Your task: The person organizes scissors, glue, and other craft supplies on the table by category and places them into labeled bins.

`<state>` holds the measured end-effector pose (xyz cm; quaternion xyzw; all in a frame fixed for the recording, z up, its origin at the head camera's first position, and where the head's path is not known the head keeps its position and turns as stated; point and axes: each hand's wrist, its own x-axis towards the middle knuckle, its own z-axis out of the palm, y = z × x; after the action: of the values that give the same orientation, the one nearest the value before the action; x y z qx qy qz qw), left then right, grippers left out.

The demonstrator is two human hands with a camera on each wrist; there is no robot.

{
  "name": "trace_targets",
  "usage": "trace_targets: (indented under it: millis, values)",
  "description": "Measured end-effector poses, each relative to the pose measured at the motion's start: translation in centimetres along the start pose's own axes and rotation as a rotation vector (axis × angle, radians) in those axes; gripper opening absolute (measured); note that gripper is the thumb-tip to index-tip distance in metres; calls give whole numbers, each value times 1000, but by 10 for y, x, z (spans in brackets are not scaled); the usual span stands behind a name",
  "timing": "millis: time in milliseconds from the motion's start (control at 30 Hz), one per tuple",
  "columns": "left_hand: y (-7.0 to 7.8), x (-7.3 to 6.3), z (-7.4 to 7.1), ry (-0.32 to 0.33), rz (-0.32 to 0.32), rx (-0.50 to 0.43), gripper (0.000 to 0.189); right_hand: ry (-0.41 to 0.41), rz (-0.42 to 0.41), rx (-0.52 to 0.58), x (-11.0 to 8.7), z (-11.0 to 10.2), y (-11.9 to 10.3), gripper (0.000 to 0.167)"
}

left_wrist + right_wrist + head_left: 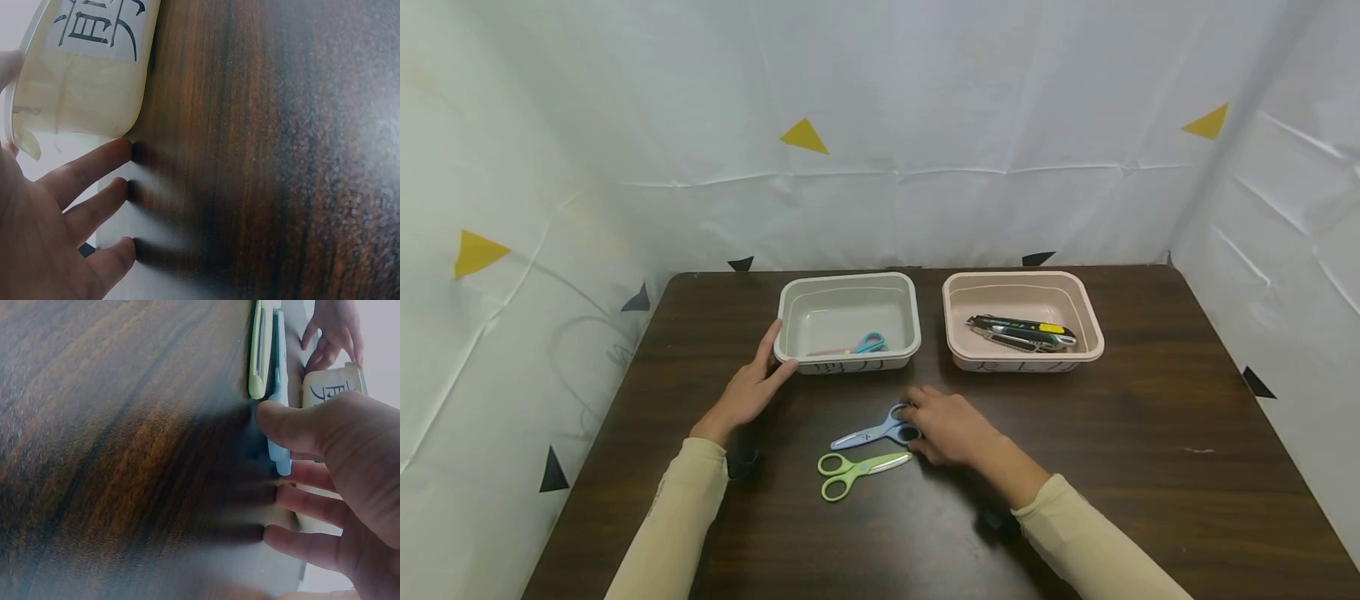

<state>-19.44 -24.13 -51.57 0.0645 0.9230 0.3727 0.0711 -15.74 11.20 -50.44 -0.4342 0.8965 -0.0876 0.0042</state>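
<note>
Blue scissors [880,431] lie flat on the table, blades pointing left. My right hand [951,427] is at their handles, thumb on the near side and fingers on the far side, pinching them in the right wrist view. Just nearer lie green scissors [859,472], blades pointing right. My left hand [748,393] rests at the near left corner of a whitish tray [917,312], its thumb by the front rim and its other fingers spread. In the left wrist view, several of its fingertips touch the table. Inside that tray are scissors with light-blue handles [869,342] and something pinkish.
To the right stands a pink tray [1097,337] with several utility knives [1022,332] in it. Both trays carry written labels on their fronts. The dark wooden table [1150,467] meets white sheeting [895,100] at the back and sides.
</note>
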Motion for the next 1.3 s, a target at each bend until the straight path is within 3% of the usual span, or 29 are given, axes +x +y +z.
trace_targets:
  millis: [367,800,1300]
  values:
    - [0,1,0,-4,-4,4,75,-1,9,10,-1,-3,1,42]
    - [-1,0,1,-1,0,-1,74,5,28,96,-3,-7,0,41]
    - [-4,2,1,2,6,-1,74,144,-88,159,-8,-30,-4,43]
